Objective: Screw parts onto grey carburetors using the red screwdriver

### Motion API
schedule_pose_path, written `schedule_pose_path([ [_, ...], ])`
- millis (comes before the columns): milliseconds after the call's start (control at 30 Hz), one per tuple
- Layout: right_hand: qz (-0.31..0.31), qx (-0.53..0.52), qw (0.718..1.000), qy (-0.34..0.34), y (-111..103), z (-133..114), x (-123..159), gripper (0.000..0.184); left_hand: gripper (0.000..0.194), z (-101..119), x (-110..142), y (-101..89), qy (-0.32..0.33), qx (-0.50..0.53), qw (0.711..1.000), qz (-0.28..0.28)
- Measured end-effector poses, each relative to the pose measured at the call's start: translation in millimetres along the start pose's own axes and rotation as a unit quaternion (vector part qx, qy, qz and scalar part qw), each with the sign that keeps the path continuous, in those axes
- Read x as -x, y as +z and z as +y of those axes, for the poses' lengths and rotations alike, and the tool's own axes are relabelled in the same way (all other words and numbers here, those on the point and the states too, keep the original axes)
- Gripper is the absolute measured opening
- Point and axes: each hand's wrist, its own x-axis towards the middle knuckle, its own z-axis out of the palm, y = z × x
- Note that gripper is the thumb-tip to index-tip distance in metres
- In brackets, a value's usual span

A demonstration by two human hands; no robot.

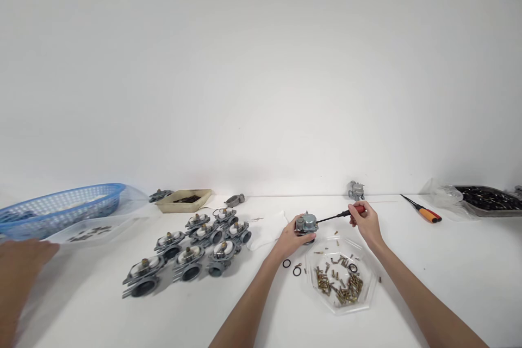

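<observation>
A grey metal carburetor [309, 221] is gripped in my left hand [292, 239], its domed bowl facing up. My right hand [364, 221] is closed around the red and black handle of a screwdriver [338, 215]. The screwdriver's thin shaft points left, and its tip meets the right side of the carburetor. Below both hands sits a clear octagonal tray [335, 305] with many small brass screws and fittings [350, 288] in it. Black O-rings [297, 271] lie on the table at the tray's left.
Several carburetors [190, 255] with white floats stand at left. Behind are a cream tray [184, 202] and a blue basket [61, 201]. Another person's arm [24, 272] reaches in at far left. Pliers-like orange and red handled tools [426, 213] and a tray of black parts [489, 199] lie right.
</observation>
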Motion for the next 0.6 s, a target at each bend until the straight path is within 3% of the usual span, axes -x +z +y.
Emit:
schedule_pose_path([
  [600,0.0,0.008,1.0,-0.003,-0.7,2.4,-2.1,0.049,0.071,-1.3,0.1,-0.1,0.005,-0.004,1.0,-0.005],
])
